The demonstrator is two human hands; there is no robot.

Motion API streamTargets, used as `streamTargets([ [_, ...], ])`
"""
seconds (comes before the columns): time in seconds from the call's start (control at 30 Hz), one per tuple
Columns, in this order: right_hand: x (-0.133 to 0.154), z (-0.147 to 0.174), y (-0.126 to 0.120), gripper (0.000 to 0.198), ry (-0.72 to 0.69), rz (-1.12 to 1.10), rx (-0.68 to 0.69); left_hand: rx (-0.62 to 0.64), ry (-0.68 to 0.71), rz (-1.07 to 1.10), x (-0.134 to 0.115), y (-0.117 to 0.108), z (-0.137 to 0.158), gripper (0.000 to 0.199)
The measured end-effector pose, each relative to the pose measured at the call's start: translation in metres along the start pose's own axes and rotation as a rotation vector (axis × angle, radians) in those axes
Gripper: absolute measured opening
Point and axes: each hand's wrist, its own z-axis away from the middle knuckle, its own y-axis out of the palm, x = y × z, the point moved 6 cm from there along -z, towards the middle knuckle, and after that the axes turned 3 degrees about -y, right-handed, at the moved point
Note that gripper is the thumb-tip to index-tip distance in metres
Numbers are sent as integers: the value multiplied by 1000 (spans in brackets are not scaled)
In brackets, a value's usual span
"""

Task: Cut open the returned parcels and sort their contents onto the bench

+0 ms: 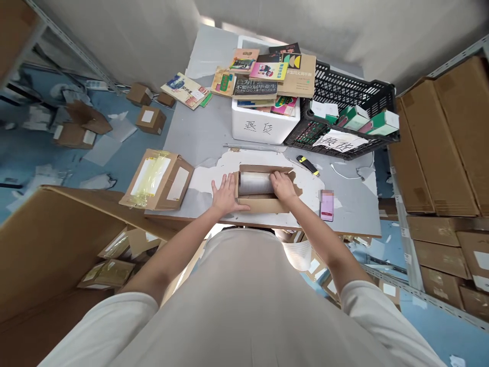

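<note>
Where the desk [206,127] comes nearest the person, one small carton [265,205], top flaps parted, set lengthwise along the near edge.

Contents: one pale, glossy cylinder [255,182], lying on its side in the carton, long axis running left to right, roughly parallel to the desk's edge and spanning the space between the hands.

Left hand [225,197]: fingers spread wide, laid at the carton's left end, thumb reaching along its near side; nothing grasped. Cylinder just to its right, beyond the end wall.

Right hand [283,187]: fingers partly curled over the cylinder's right end, the nearer of the two and touching it; whether it grips or merely presses cannot be told. Bulk of the cylinder lies to its left.

Phone [327,205]: one, screen lit, right of the carton.

Taped carton [158,181]: one, larger, labelled, left of the left hand.

Cutter [307,165]: one, black and yellow, beyond the right hand.

Farther back: one white box [263,127], heaped with books [255,87]; to its right, one black crate [344,83] containing green-and-white packs [384,123].
</note>
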Motion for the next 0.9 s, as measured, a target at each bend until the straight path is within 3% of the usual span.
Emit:
streamTargets([
  [0.17, 0, -7, 9, 38, -76, -25, 150, 1, -16, -21, -2, -4, -3, 127],
  [0.3, -2, 6, -3, 42, -147, -60, 150, 16, -37, -22, -3, -7, -2, 128],
  [0.37, -9, 17, -28, 42, -135, -130, 33, 12, -48, -13, -4, -9, -3, 128],
  [0.5, -28, 54, -107, 36, -81, -266, -328, -9, -73, 18, -8, -18, -15, 129],
  [0.63, -35, 102, -175, 31, -19, -289, -594, -50, -111, 84, -11, -39, -32, 126],
  [0.73, -33, 126, -197, 31, 106, -258, -732, -162, -121, 193, -16, -62, -20, 114],
  [0.83, -24, 134, -197, 32, 220, -225, -787, -305, -85, 422, -30, -85, 20, 90],
  [0.9, -11, 131, -190, 34, 257, -218, -789, -308, 79, 708, -54, -97, 48, 89],
])
